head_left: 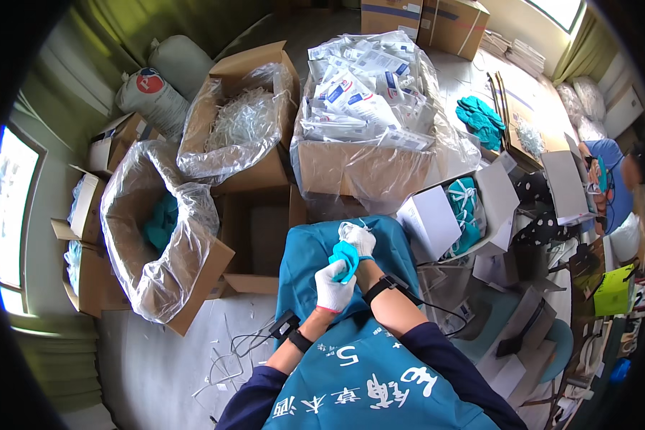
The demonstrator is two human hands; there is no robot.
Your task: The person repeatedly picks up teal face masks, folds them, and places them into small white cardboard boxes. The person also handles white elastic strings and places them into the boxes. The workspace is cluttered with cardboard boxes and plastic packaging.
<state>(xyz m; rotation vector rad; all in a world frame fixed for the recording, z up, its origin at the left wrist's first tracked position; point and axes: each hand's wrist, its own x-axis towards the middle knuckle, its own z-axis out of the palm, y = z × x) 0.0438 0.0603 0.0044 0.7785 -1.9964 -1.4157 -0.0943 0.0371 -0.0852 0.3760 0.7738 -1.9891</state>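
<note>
In front of my apron-covered lap, both hands wear white knit gloves and are held close together. My left hand point(332, 288) is closed around a small crumpled piece of teal cloth point(346, 259). Just above it, my right hand point(357, 239) has its fingers curled in at the cloth's upper end; part of the cloth is hidden inside the gloves. The teal apron point(315, 251) spreads over my knees beneath them. To the right stands an open white box point(428, 222) containing teal cloth items with white cords point(464, 208).
A large lined carton point(365, 161) of white printed packets lies ahead. Left of it is a carton of clear plastic pieces point(244, 118). A plastic-lined carton point(193, 287) at left contains teal cloth. Another person point(609, 179) sits at far right, near more teal cloths point(479, 122).
</note>
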